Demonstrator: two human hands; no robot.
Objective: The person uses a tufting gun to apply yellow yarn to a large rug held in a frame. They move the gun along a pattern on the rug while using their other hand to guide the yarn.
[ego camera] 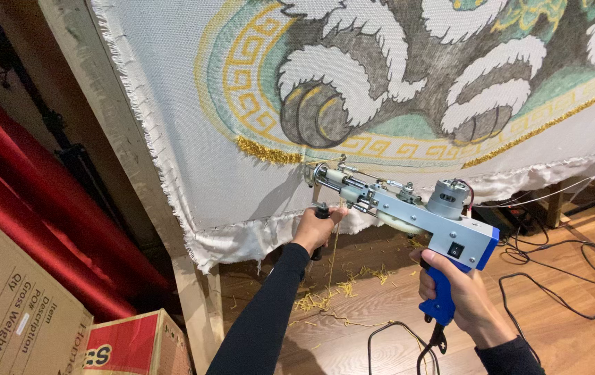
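Note:
A blue and silver tufting gun (415, 212) is pressed nose-first against a white cloth (193, 132) stretched on a wooden frame (113, 118). My right hand (460, 295) grips its blue rear handle. My left hand (317, 228) is closed around the black front handle under the gun's nose. The cloth carries a part-tufted pattern in grey, white, green and gold; a row of gold yarn loops (267, 151) ends just left of the gun's tip. A strand of gold yarn (334, 246) hangs down from the gun.
Gold yarn scraps (332, 292) litter the wooden floor (568, 333). Black cables (575, 271) snake across the floor on the right, one running from the gun's handle. Cardboard boxes (20, 319) and red rolls (40, 222) stand at the left.

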